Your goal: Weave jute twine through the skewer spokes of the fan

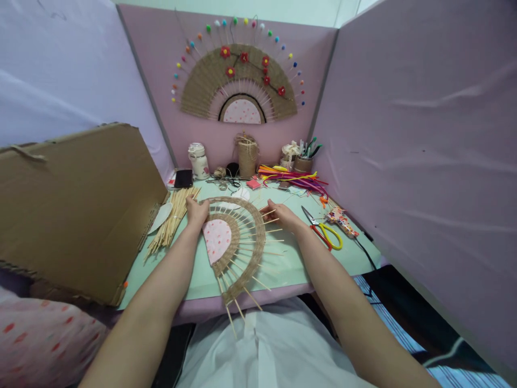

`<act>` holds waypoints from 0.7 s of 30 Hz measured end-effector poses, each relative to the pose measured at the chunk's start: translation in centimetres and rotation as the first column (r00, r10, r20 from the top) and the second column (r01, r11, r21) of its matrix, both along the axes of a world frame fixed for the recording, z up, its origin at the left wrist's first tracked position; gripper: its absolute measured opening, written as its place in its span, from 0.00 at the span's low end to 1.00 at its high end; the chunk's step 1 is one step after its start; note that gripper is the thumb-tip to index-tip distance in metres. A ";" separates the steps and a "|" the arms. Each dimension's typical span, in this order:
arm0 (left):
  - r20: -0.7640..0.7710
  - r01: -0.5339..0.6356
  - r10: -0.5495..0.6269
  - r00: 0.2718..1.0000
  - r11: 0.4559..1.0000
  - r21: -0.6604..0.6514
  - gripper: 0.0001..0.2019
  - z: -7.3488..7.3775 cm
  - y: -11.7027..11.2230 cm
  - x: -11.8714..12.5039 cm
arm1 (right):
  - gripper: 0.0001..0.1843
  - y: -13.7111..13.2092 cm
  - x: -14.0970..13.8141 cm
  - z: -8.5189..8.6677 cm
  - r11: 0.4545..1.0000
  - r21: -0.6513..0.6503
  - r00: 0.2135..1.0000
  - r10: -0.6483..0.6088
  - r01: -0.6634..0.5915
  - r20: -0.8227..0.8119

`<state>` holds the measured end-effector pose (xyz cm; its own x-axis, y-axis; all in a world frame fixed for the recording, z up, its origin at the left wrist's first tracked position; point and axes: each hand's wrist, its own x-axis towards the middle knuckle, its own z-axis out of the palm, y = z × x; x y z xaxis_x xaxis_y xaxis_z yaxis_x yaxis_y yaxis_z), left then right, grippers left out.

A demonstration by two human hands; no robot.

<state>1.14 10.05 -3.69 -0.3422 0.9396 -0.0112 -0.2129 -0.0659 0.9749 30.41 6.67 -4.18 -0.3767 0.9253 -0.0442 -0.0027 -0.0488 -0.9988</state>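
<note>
A half-round fan [258,237] of thin sticks woven with brown twine, with a pink spotted half-disc at its centre, is tilted over the table's front edge. My left hand [197,211] grips its upper left end, thumb over the twine. On the fan's right side, my right hand [278,213] has its fingers closed at the stick tips near the outer band; the fingertips are partly hidden behind the sticks. Several bare stick ends stick out beyond the woven band, the lowest ones reaching past the table edge toward my lap.
A bundle of sticks [172,221] lies left, beside a large cardboard sheet [76,210]. Scissors [325,231] and a glue gun [341,221] lie right. Behind are pipe cleaners [293,175], a twine roll [246,156] and a white bottle [197,161]. A finished fan [202,81] hangs on the wall.
</note>
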 end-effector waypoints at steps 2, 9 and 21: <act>-0.271 -0.139 0.189 0.944 0.971 0.193 0.30 0.8 -0.7 1.1 | 0.29 -0.1 -0.2 0.1 1.000 -0.002 1.000 0.008 -0.008 -0.011; -0.662 0.474 -0.210 0.719 0.846 0.246 0.08 3.4 -2.3 8.7 | 0.30 0.0 -0.6 -0.2 0.999 -0.003 0.998 0.048 -0.049 -0.044; -0.980 0.426 -0.173 0.103 0.897 -0.114 0.12 4.4 -2.1 11.2 | 0.36 -0.4 -0.6 0.2 0.994 0.089 0.998 0.063 -0.064 0.019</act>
<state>12.37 7.95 0.69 0.3551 0.9070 0.2263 0.8263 -0.4177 0.3777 29.85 6.26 -3.99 -0.4345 0.9001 0.0307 0.0138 0.0407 -0.9991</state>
